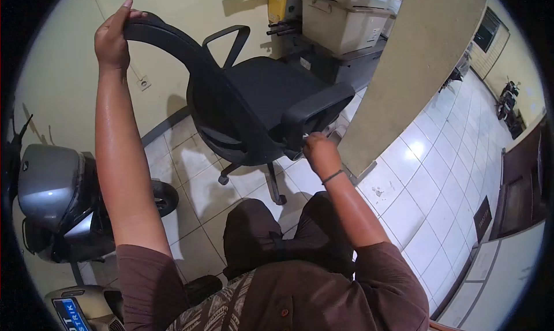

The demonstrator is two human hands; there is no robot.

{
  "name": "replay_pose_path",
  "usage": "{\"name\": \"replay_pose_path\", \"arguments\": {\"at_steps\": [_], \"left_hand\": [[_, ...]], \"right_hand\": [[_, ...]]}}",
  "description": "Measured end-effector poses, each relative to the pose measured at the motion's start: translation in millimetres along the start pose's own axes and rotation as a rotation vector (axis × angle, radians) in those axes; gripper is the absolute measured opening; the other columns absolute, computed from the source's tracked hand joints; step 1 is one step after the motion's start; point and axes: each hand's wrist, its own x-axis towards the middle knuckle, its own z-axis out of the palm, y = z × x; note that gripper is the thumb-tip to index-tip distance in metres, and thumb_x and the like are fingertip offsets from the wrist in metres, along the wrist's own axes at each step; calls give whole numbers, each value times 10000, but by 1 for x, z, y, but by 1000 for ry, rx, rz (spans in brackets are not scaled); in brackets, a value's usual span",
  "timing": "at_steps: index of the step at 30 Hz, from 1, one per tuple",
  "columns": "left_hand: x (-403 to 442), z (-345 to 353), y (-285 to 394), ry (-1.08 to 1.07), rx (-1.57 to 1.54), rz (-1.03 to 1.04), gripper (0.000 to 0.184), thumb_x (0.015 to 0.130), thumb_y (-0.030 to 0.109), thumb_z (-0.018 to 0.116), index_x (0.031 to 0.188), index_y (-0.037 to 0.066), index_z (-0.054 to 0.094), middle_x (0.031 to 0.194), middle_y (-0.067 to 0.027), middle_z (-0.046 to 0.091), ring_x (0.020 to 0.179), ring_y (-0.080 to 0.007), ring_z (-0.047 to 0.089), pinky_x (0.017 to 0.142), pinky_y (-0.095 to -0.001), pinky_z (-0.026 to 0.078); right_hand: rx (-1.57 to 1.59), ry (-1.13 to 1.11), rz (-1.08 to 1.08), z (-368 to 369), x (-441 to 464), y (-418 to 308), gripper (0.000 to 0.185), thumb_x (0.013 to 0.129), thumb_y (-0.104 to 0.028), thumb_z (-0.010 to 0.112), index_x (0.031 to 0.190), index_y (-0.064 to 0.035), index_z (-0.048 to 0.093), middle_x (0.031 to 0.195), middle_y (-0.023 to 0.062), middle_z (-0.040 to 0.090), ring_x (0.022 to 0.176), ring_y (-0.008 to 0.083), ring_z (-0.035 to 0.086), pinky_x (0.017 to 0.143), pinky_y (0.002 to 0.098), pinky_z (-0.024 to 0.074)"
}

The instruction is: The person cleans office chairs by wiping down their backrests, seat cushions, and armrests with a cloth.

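Observation:
A black office chair [271, 88] stands in front of me on the tiled floor, its back toward me. At the upper left, my left hand [114, 36] is closed on the top end of the chair's backrest [167, 36], thumb pointing up. Below the right armrest [317, 103], my right hand [321, 152] is closed near the underside of the seat. A small light-coloured bit shows at its fingertips, too small to make out. A dark band circles my right wrist.
A grey scooter [52, 175] stands at the left. Plastic bins [340, 25] are stacked behind the chair, beside a yellowish pillar [410, 71]. A wall socket [143, 83] is at the left. Motorbikes [508, 103] stand far right.

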Motion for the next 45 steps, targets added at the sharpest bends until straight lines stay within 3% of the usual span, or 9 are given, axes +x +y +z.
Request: {"name": "replay_pose_path", "arguments": {"at_steps": [11, 18, 22, 26, 30, 34, 37, 41, 45], "left_hand": [[-4, 4, 1, 22, -7, 108, 279, 889, 249, 638, 839, -20, 690, 817, -131, 697, 783, -191, 663, 778, -274, 504], [16, -24, -30, -54, 4, 204, 282, 957, 195, 521, 1012, -41, 664, 945, -157, 685, 937, -238, 650, 911, -342, 477], [25, -40, -42, -214, 18, 329, 286, 973, 165, 479, 1006, -53, 661, 968, -167, 676, 976, -269, 634, 952, -367, 452], [35, -53, -58, -198, 145, 495, 259, 987, 146, 454, 1085, -7, 639, 966, -168, 673, 989, -283, 624, 961, -410, 450], [34, -43, -57, -155, 196, 564, 270, 990, 159, 444, 1044, -14, 644, 895, -167, 677, 972, -305, 631, 968, -436, 444], [44, -43, -39, -153, 3, 116, 399, 974, 300, 466, 888, -23, 685, 889, -161, 678, 1041, -304, 608, 1008, -402, 401], [42, -34, -20, -322, 161, 58, 444, 963, 369, 485, 915, -18, 696, 910, -159, 683, 1097, -292, 587, 1019, -381, 386], [49, -32, 9, -359, 481, -77, 471, 930, 439, 520, 967, 11, 715, 1053, -137, 686, 1081, -247, 598, 979, -346, 406], [47, -26, 37, -163, 1524, 200, 403, 863, 466, 588, 1124, 173, 681, 1123, -93, 669, 1027, -277, 636, 910, -381, 474]], "right_hand": [[310, 403, 323, 23, -47, -26, 119, 791, -63, 679, 908, -58, 661, 895, 137, 646, 803, 290, 641, 682, 331, 514], [322, 378, -46, 54, -56, -16, 144, 774, -70, 711, 912, -61, 669, 931, 125, 654, 846, 285, 649, 723, 351, 535], [344, 755, 371, 30, -31, 24, 91, 830, -104, 677, 856, -20, 652, 827, 114, 638, 710, 206, 612, 652, 319, 504], [1099, 899, 477, -26, 24, 50, 193, 927, -136, 594, 1065, -3, 621, 842, 39, 624, 708, 88, 563, 626, 235, 468], [1387, 630, 482, -41, 46, 50, 220, 943, -113, 554, 1124, 5, 593, 847, 24, 609, 646, 81, 528, 590, 215, 441], [1314, 303, 561, 11, 5, 39, 223, 930, -108, 560, 1115, 4, 615, 743, 6, 590, 609, 90, 523, 569, 234, 441], [1072, -46, 561, 37, -27, 27, 240, 931, -86, 532, 1145, -1, 597, 713, -3, 584, 606, 91, 538, 522, 258, 443], [1503, 258, 572, 13, -8, 36, 205, 935, -84, 550, 1119, -12, 608, 830, 14, 619, 654, 89, 548, 594, 233, 462], [1566, 223, 443, -12, 18, 5, 215, 960, -69, 480, 1139, -27, 592, 874, 20, 638, 686, 72, 553, 610, 211, 453]]}}
